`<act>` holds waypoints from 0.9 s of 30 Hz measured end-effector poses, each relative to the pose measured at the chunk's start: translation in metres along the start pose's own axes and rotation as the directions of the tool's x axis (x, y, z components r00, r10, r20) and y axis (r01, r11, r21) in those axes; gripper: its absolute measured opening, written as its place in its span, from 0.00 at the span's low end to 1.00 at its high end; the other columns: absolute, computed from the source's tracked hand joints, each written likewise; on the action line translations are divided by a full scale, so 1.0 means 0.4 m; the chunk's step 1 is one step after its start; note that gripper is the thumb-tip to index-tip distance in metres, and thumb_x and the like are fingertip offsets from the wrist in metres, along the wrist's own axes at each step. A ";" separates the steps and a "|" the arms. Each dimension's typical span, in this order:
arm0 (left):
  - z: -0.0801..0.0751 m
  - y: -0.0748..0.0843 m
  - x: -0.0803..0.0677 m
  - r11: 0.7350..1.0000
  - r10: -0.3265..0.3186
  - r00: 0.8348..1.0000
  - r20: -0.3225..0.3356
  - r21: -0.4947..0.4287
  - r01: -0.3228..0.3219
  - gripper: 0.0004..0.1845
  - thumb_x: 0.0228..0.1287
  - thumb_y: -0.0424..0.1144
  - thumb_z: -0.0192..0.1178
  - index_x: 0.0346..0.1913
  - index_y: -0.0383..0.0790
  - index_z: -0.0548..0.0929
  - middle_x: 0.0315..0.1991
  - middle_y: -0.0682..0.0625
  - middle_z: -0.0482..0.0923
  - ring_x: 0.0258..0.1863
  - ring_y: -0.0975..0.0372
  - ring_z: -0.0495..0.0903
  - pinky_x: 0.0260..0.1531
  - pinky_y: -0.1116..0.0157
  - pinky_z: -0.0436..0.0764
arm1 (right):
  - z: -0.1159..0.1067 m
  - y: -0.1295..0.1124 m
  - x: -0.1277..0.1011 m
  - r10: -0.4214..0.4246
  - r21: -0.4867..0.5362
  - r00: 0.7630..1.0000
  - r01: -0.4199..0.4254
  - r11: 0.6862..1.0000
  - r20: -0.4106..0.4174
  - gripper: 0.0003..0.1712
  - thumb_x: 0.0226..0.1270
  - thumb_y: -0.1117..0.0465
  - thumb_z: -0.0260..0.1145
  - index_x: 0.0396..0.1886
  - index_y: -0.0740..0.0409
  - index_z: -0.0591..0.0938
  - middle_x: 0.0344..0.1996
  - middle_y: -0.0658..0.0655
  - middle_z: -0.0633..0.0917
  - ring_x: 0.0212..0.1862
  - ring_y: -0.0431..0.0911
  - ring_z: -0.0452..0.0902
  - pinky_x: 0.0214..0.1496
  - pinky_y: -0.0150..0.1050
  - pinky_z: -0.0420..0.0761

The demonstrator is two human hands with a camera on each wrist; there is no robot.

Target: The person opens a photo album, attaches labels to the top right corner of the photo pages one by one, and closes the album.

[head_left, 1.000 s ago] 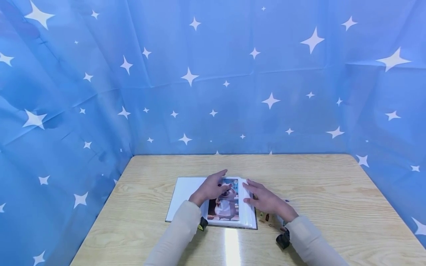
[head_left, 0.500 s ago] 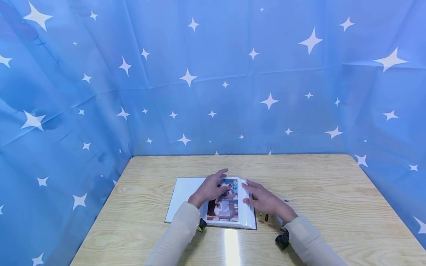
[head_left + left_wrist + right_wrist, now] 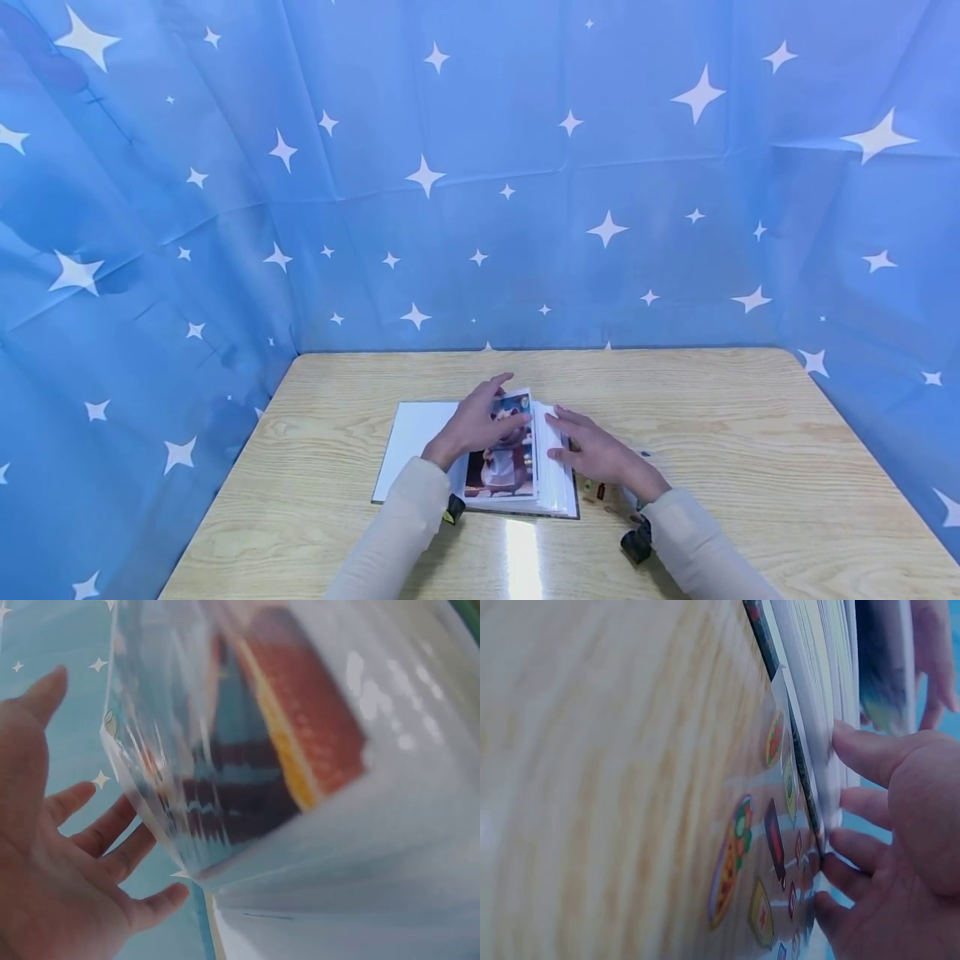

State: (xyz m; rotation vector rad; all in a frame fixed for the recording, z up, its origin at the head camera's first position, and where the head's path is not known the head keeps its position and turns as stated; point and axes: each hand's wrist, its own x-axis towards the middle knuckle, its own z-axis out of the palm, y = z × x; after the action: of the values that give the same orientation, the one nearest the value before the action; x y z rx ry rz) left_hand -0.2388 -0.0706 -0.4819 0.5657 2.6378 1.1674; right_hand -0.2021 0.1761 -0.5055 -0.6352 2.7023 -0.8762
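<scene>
Since the earlier frames the left hand (image 3: 474,422) has lifted the top page (image 3: 508,442) of the album (image 3: 480,457): the picture leaf, flat before, now tilts up off the stack at its far right edge, while the right hand (image 3: 592,450) has stayed where it was.

Head view: the album lies open on the desk (image 3: 750,467), between and under both hands, its long axis running left to right and its spine pointing away from the person. The left hand's fingers curl over the leaf with the thumb beneath, pinching it. The right hand lies spread, fingers straight, on the right-hand edge of the page stack. A sticker sheet (image 3: 600,490) lies just under the right wrist, beside the album. The desk is light wood grain; blue cloth with white stars (image 3: 480,208) hangs behind and on both sides.

Left wrist view: the page (image 3: 247,750) stands steeply tilted, blurred, close by the left hand (image 3: 52,855), whose fingers show loosely spread behind it; the grip itself is not plain here.

Right wrist view: the right hand's (image 3: 885,847) fingertips press against the stacked page edges (image 3: 817,690), above the sticker sheet (image 3: 769,855) on the desk (image 3: 592,780).
</scene>
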 end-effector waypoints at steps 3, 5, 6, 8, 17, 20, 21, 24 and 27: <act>-0.003 0.009 -0.001 1.000 -0.023 0.999 -0.033 0.009 0.023 0.47 0.61 0.70 0.57 0.79 0.58 0.53 0.71 0.42 0.65 0.67 0.51 0.70 0.62 0.44 0.72 | 0.002 -0.001 0.000 -0.002 -0.004 1.000 0.002 1.000 -0.004 0.37 0.74 0.50 0.60 0.76 0.58 0.62 0.76 0.68 0.55 0.75 0.66 0.52 0.71 0.64 0.59; -0.008 0.016 -0.001 0.999 -0.030 0.998 -0.059 0.026 0.032 0.48 0.60 0.72 0.56 0.79 0.59 0.53 0.72 0.42 0.64 0.68 0.50 0.69 0.62 0.44 0.72 | 0.002 -0.001 0.000 -0.002 -0.003 1.000 0.002 1.000 -0.006 0.37 0.74 0.50 0.60 0.76 0.59 0.62 0.76 0.68 0.55 0.75 0.66 0.52 0.71 0.64 0.59; -0.010 0.019 -0.002 0.999 -0.035 0.997 -0.071 0.036 0.038 0.48 0.60 0.72 0.56 0.79 0.60 0.52 0.72 0.42 0.64 0.68 0.49 0.69 0.62 0.43 0.71 | 0.003 0.000 0.000 -0.002 -0.002 1.000 0.002 1.000 -0.007 0.37 0.74 0.50 0.60 0.76 0.59 0.62 0.76 0.68 0.56 0.75 0.66 0.52 0.71 0.64 0.59; -0.017 0.024 -0.003 0.997 -0.043 0.995 -0.088 0.057 0.048 0.49 0.59 0.73 0.56 0.79 0.60 0.52 0.73 0.42 0.62 0.69 0.46 0.67 0.63 0.42 0.70 | 0.003 0.000 0.001 -0.002 0.001 1.000 0.002 1.000 -0.007 0.37 0.74 0.50 0.60 0.76 0.59 0.62 0.76 0.68 0.55 0.75 0.66 0.52 0.72 0.64 0.59; -0.061 0.010 -0.026 0.999 -0.041 0.994 -0.096 0.013 0.042 0.49 0.61 0.71 0.55 0.79 0.65 0.44 0.73 0.42 0.62 0.69 0.46 0.66 0.61 0.39 0.70 | 0.006 0.004 0.004 -0.011 0.008 1.000 0.011 1.000 0.004 0.37 0.75 0.50 0.60 0.77 0.59 0.61 0.77 0.67 0.55 0.76 0.65 0.51 0.71 0.64 0.59; -0.078 0.001 -0.033 0.999 -0.034 0.995 -0.091 -0.044 0.030 0.50 0.62 0.70 0.57 0.80 0.63 0.44 0.72 0.42 0.64 0.70 0.48 0.67 0.60 0.40 0.71 | 0.005 0.004 0.002 -0.016 0.017 1.000 0.016 1.000 0.004 0.37 0.75 0.50 0.60 0.76 0.59 0.61 0.77 0.68 0.54 0.75 0.66 0.51 0.71 0.65 0.59; -0.083 -0.001 -0.036 0.998 -0.035 0.995 -0.092 -0.062 0.030 0.50 0.62 0.69 0.58 0.80 0.62 0.44 0.71 0.42 0.65 0.70 0.49 0.66 0.61 0.41 0.71 | 0.004 0.004 0.002 -0.016 0.016 1.000 0.016 1.000 0.003 0.37 0.75 0.50 0.60 0.77 0.60 0.61 0.77 0.68 0.54 0.75 0.66 0.50 0.71 0.65 0.59; -0.096 -0.010 -0.043 0.996 -0.045 0.994 -0.103 -0.088 0.036 0.49 0.62 0.68 0.59 0.79 0.65 0.44 0.71 0.42 0.66 0.70 0.50 0.65 0.62 0.42 0.71 | 0.003 0.001 0.001 -0.022 0.017 1.000 0.022 1.000 0.000 0.37 0.75 0.51 0.60 0.76 0.60 0.61 0.77 0.68 0.55 0.75 0.66 0.51 0.71 0.64 0.59; -0.112 -0.016 -0.053 0.995 -0.049 0.991 -0.128 -0.095 0.037 0.48 0.63 0.66 0.60 0.79 0.65 0.46 0.69 0.44 0.68 0.69 0.51 0.68 0.61 0.44 0.73 | 0.002 0.000 0.000 -0.028 0.015 1.000 0.028 0.999 0.003 0.37 0.75 0.52 0.60 0.77 0.61 0.61 0.77 0.68 0.54 0.75 0.66 0.50 0.71 0.64 0.59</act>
State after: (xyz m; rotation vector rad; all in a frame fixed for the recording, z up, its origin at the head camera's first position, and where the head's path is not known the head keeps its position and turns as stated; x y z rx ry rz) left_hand -0.2362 -0.1134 -0.4561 0.4270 2.6709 1.3476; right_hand -0.2017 0.1758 -0.5061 -0.6720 2.6879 -0.9012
